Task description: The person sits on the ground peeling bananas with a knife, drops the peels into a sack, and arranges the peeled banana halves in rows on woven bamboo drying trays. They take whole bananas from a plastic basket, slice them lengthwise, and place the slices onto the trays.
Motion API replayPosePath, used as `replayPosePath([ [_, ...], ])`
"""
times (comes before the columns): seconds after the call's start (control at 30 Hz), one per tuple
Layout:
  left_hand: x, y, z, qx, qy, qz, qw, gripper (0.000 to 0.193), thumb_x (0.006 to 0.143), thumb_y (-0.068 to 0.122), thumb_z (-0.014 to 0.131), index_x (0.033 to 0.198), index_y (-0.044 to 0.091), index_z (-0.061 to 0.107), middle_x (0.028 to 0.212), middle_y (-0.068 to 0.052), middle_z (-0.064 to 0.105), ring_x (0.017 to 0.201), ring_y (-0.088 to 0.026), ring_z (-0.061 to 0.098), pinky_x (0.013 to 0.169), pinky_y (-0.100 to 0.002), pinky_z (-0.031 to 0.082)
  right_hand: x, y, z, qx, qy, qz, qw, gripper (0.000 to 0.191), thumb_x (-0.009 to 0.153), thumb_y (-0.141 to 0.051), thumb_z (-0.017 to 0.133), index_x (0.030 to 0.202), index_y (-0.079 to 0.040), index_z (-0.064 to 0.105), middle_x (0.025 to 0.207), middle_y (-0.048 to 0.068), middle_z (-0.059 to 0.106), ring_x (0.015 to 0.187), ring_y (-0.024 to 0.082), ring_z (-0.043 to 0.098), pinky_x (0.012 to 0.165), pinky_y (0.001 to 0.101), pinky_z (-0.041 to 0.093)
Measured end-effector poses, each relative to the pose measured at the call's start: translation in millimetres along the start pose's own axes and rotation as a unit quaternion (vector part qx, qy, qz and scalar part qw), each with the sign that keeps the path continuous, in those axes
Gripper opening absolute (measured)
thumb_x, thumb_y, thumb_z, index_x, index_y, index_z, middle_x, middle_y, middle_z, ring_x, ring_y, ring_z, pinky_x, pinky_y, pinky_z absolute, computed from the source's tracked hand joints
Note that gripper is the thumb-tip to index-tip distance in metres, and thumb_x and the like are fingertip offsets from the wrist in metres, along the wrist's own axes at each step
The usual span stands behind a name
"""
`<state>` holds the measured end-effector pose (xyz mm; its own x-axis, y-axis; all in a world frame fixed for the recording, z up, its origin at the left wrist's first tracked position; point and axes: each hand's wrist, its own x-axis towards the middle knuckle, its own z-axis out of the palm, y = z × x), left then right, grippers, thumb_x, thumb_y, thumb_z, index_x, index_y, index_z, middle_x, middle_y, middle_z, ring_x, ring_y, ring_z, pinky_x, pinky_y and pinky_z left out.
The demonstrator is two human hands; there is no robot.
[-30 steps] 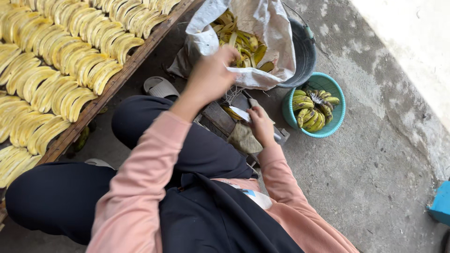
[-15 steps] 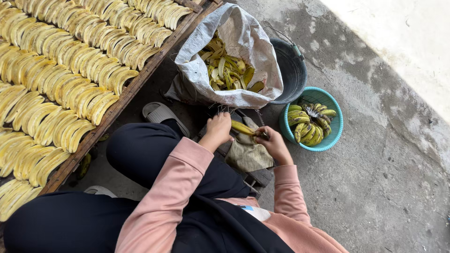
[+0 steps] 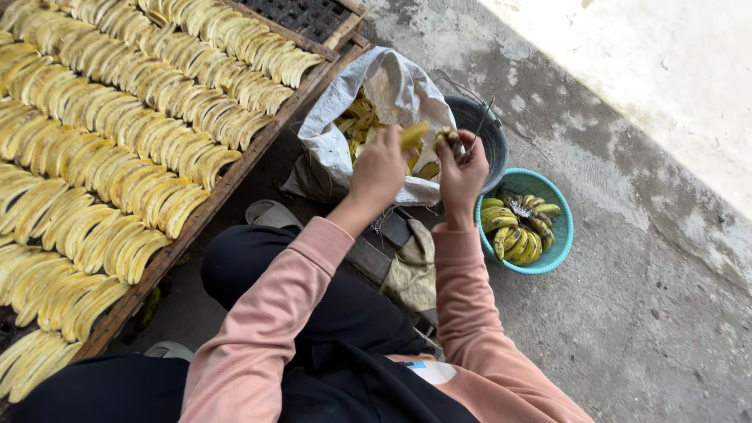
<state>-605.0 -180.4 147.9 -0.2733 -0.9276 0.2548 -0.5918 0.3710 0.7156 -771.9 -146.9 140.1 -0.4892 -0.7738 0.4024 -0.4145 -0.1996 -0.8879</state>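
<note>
Left to right: rack [image 3: 235, 168] of peeled bananas; left hand [image 3: 381, 166] gripping a banana [image 3: 413, 134] above the sack [image 3: 399, 90]; right hand [image 3: 462, 168] closed on its dark peel [image 3: 449, 139]; bucket [image 3: 493, 141]; teal bowl [image 3: 560, 235].

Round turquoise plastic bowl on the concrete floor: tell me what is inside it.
The round turquoise plastic bowl holds small yellow-green bananas with dark stems, piled together. Whatever lies beneath the pile, and the bowl's bottom, is covered.

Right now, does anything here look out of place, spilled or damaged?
Nothing is spilled. The peeled bananas lie in neat rows on the rack. The only oddity: the bananas in the teal bowl have blackened skins. The left hand and right hand hold a banana over the sack.
</note>
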Motion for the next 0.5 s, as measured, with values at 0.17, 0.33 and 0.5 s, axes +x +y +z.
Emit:
replayPosePath([
  [0.17, 36, -82, -14, -0.645, 0.018, -0.220, 0.732, 0.039, 0.100, 0.032, 0.065, 0.123, 0.002, 0.056, 0.111, -0.012, 0.067, 0.102, -0.025, 0.067, 0.091, -0.045, 0.059, 21, 3, 39, 0.037, -0.094, -0.081, 0.992, 0.068, 0.107, -0.025, 0.069, 0.159, -0.005, 0.031, 0.117, 0.007, 0.047, 0.102, 0.012, 0.049, 0.090, 0.0267, 0.046],
  [0.33, 38, -126, 15, -0.768, 0.047, -0.286, 0.572, 0.039, 0.100, 0.028, 0.065, 0.118, -0.006, 0.060, 0.114, -0.018, 0.068, 0.105, -0.031, 0.070, 0.091, -0.049, 0.065, -23, -21, 43, 0.089, -0.268, -0.014, 0.959, 0.070, 0.109, -0.026, 0.054, 0.168, -0.010, 0.020, 0.106, 0.003, 0.047, 0.088, 0.012, 0.046, 0.081, 0.0251, 0.044],
  [0.5, 30, -122, 20, -0.772, 0.020, -0.289, 0.566, 0.027, 0.096, 0.017, 0.066, 0.116, 0.000, 0.060, 0.110, -0.017, 0.069, 0.097, -0.026, 0.073, 0.086, -0.041, 0.067, -43, -57, 36, -0.077, -0.291, -0.125, 0.945, 0.078, 0.104, -0.026, 0.064, 0.166, -0.013, 0.019, 0.118, 0.014, 0.063, 0.102, 0.023, 0.067, 0.089, 0.0346, 0.054],
])
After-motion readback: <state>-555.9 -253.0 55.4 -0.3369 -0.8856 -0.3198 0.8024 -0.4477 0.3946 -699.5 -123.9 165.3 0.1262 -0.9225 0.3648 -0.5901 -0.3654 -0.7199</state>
